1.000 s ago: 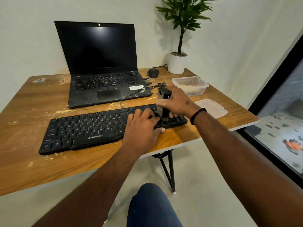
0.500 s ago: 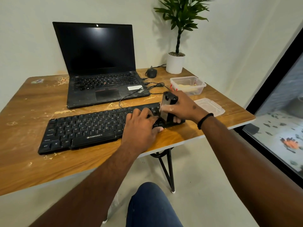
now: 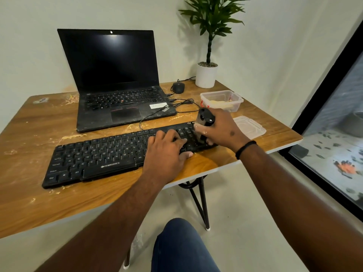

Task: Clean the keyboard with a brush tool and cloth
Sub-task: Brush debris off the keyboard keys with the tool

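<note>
While the keyboard (image 3: 110, 154) lies along the near edge of the table (image 3: 29, 203), brushing appears to be in progress at its right end only. The right hand (image 3: 222, 128) grips the brush tool (image 3: 204, 122) upright, its lower end on the rightmost keys. The left hand (image 3: 167, 154) rests on the keys just beside it, fingers spread, apparently steadying the board. Pale crumbs (image 3: 72, 136) remain on the table; no cloth is visible, so wiping is judged outstanding.

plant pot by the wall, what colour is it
White plant pot, plain, clearest in the head view.
</note>
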Demonstrator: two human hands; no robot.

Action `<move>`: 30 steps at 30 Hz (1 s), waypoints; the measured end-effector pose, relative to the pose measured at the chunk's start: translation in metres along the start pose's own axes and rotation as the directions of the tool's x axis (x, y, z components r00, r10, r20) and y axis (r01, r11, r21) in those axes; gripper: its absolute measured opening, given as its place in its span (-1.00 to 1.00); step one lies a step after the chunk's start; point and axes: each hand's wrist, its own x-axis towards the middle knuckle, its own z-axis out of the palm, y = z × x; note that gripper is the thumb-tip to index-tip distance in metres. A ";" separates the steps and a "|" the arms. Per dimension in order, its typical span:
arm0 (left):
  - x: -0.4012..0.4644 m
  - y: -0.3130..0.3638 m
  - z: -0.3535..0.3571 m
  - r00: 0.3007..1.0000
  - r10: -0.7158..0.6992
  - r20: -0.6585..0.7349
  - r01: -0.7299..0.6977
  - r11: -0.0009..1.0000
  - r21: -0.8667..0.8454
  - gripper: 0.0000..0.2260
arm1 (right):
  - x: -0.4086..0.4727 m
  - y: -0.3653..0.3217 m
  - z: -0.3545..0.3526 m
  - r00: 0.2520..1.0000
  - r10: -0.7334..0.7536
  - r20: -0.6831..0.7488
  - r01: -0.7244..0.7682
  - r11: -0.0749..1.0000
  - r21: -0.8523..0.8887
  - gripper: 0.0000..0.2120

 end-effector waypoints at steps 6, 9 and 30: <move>0.001 -0.001 0.000 1.000 -0.004 0.007 0.004 1.000 -0.005 -0.49 | 0.004 0.010 -0.012 0.998 0.055 0.008 -0.055 0.998 0.018 -0.77; 0.000 0.000 0.001 1.000 -0.009 0.006 0.009 1.000 -0.007 -0.49 | 0.003 0.017 -0.017 0.996 0.061 0.072 -0.064 0.997 0.047 -0.77; 0.000 0.000 -0.001 1.000 -0.018 0.010 0.018 1.000 -0.020 -0.51 | -0.007 0.044 -0.020 0.985 0.167 -0.050 -0.145 0.944 0.295 -0.87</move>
